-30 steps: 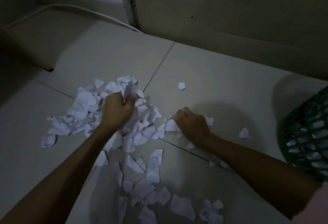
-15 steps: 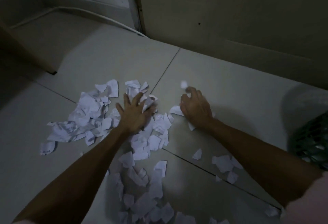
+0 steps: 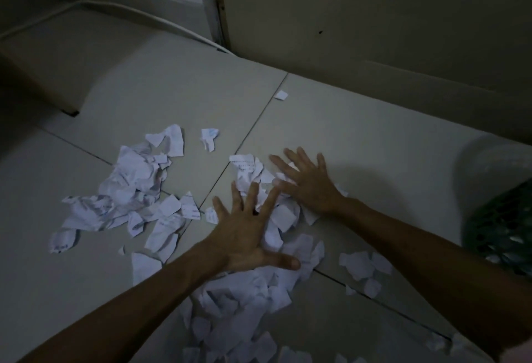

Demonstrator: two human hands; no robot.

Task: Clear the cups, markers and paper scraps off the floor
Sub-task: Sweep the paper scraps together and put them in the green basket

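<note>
- Far-left pile of paper scraps [image 3: 126, 192]: loose and spread on the floor [image 3: 388, 143], well apart from both hands. Looks much as it did a second ago, so it hasn't been gathered yet.
- Left hand [image 3: 244, 230]: a second ago it was fisted round a clump of scraps in the left pile; half a second ago it had flattened. Now it lies further right, palm down, fingers straight and splayed, thumb out to the right, pressing on the middle heap of scraps [image 3: 276, 215]. It holds nothing.
- Near heap [image 3: 239, 302], under and in front of the left wrist: denser than before. Reads as scraps being raked together, not lifted.
- Right hand [image 3: 311, 184]: was curled over a few scraps a second ago. Now flat, fingers spread, resting on the right edge of the same middle heap, just beside the left fingertips. Also holding nothing.
- Small cluster [image 3: 364, 267] right of the heap and one lone scrap [image 3: 281, 95] up by the tile seam: both untouched.
- Green basket [image 3: 501, 236] at the right edge: dim and cropped, probably the bin with some paper already in it.
- Meaning: consolidating stage; most scraps remain on the floor. No cups or markers in view.
</note>
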